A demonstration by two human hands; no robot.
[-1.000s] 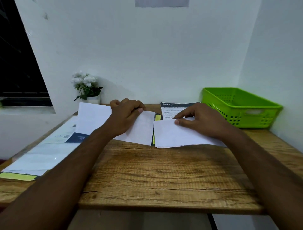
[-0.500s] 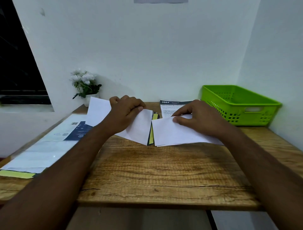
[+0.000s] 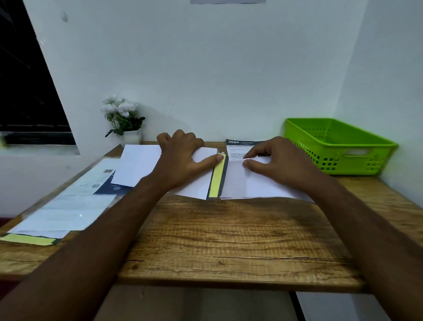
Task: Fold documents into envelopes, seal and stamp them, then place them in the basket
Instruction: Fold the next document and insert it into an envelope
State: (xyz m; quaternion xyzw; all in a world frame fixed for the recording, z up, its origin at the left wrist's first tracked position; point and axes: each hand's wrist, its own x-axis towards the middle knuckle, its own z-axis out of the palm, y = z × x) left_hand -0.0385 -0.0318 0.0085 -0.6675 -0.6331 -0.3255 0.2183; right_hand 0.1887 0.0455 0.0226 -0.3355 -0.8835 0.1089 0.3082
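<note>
Gripping a plain white sheet [image 3: 137,167] mid-frame on the tabletop [image 3: 229,240] with curled left hand [image 3: 183,160] fingers, pinching a creased white document [image 3: 247,185] just right of it with the right hand [image 3: 281,162].

printed sheet [image 3: 240,149] beyond right hand [image 3: 279,165]: lower part under white paper [image 3: 251,185], small print unreadable | dark envelope [image 3: 217,181] between the hands: mostly under that paper and white sheet [image 3: 139,167] at left hand [image 3: 183,160] | papers [image 3: 68,206] left of left hand: print blurred | wall sheet [image 3: 227,1] high above the hands: cut by top edge
</note>
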